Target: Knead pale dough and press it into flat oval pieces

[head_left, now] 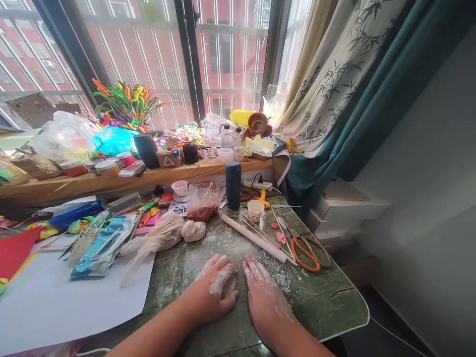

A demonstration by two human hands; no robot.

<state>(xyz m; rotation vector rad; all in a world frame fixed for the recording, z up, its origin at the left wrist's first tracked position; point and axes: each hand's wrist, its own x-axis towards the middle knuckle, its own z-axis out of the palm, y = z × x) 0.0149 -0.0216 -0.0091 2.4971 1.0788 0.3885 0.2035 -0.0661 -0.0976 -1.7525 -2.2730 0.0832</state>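
Observation:
My left hand, dusted with white powder, curls over a pale lump of dough on the floury table. Only the lump's right side shows between thumb and fingers. Just to the right, my right hand rests on its edge with fingers stretched out, holding nothing. Under both hands lies a clear sheet. Beyond them are a white rolling pin, thin wooden sticks and a larger ball of dough beside a crumpled plastic bag.
Orange-handled scissors lie at the right. A paper cup, a dark cylinder and a bag of reddish-brown material stand farther back. White paper covers the left. The crowded windowsill runs behind; the table's rounded edge is right.

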